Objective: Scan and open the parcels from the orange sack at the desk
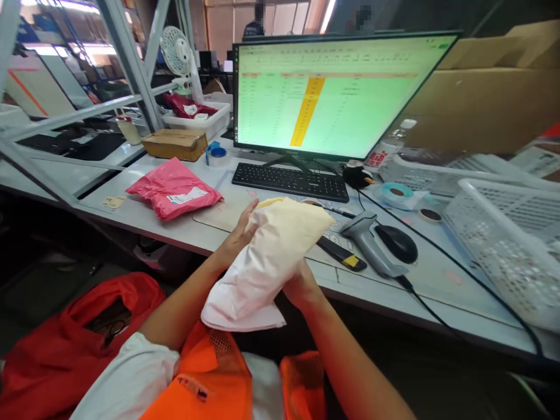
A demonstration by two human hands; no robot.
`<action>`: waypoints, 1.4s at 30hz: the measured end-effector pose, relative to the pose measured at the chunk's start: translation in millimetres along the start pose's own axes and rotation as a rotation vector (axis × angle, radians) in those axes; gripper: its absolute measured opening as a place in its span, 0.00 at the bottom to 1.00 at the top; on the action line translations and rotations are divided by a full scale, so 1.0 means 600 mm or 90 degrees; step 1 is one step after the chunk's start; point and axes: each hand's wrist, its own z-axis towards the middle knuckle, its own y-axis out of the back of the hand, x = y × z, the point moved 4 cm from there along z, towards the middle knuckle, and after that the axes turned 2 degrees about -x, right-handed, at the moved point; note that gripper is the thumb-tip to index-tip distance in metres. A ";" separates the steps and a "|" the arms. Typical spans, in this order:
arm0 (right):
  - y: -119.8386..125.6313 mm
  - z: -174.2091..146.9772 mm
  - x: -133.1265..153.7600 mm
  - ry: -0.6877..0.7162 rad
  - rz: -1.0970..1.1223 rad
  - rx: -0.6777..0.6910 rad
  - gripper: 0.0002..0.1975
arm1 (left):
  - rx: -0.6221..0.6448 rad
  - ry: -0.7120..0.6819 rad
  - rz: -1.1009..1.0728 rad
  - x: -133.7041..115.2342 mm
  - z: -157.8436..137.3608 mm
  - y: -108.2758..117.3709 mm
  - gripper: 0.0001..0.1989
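Both of my hands hold a soft pale parcel (266,262), cream at its top and whitish lower down, above the desk's front edge. My left hand (238,236) grips its left side, fingers pressed against the upper part. My right hand (301,286) clasps it from the lower right, mostly hidden behind the bag. Just right of the parcel a grey barcode scanner (371,245) lies on the desk, with a black utility knife (341,254) beside it.
A monitor (332,93) and black keyboard (291,181) stand ahead, a black mouse (398,242) to the right. A pink mailer (175,189) and cardboard box (175,143) lie left. A white mesh basket (507,245) sits far right; a red bag (65,338) is at lower left.
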 end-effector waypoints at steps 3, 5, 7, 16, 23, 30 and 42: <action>-0.005 0.006 -0.007 -0.002 -0.052 -0.035 0.71 | -0.066 -0.022 0.093 -0.019 -0.010 0.075 0.34; 0.030 0.003 0.008 0.003 -0.137 -0.121 0.70 | -0.120 -0.041 0.136 -0.039 -0.014 0.122 0.33; 0.076 -0.008 0.025 0.007 -0.231 -0.234 0.67 | -0.133 -0.057 0.211 -0.062 -0.003 0.151 0.29; 0.015 -0.134 -0.094 -0.077 -0.284 -0.178 0.50 | -0.047 -0.025 0.944 -0.095 0.215 0.076 0.24; 0.031 -0.180 -0.032 -0.128 -0.429 0.090 0.25 | 0.196 -0.042 0.955 0.059 0.057 -0.057 0.39; 0.114 0.111 0.100 0.018 -0.739 -0.120 0.22 | 0.297 -0.164 0.917 0.072 -0.017 -0.052 0.37; 0.143 0.286 0.014 -0.063 -0.839 0.034 0.12 | 0.344 -0.132 0.874 0.055 -0.028 0.004 0.45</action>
